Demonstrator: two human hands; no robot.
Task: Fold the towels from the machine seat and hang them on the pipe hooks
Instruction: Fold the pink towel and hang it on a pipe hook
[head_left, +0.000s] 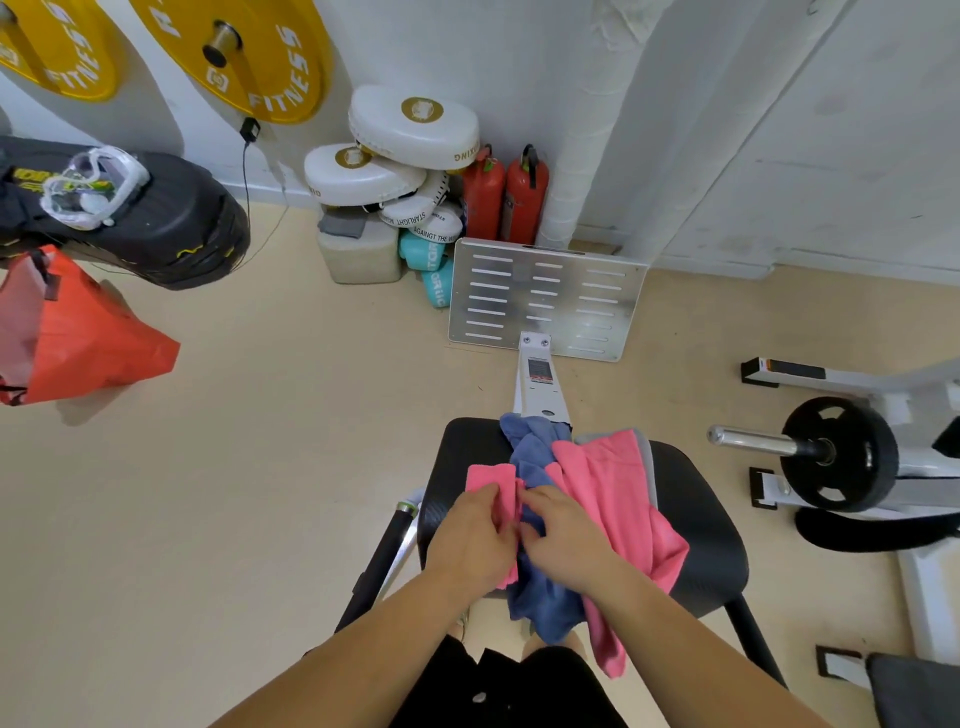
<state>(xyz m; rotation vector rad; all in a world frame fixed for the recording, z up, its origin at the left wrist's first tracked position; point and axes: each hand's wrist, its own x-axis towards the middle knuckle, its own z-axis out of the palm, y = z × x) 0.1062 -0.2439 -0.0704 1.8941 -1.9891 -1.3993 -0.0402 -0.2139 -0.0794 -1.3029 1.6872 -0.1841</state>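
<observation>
Fingers of the left hand (472, 540) curl round a pink towel (491, 480) on the machine seat (701, 525), its long axis running away from them; fingers of the right hand (569, 535), just beside, bend onto the blue towel (535, 452); whether they pinch it I cannot tell.
</observation>
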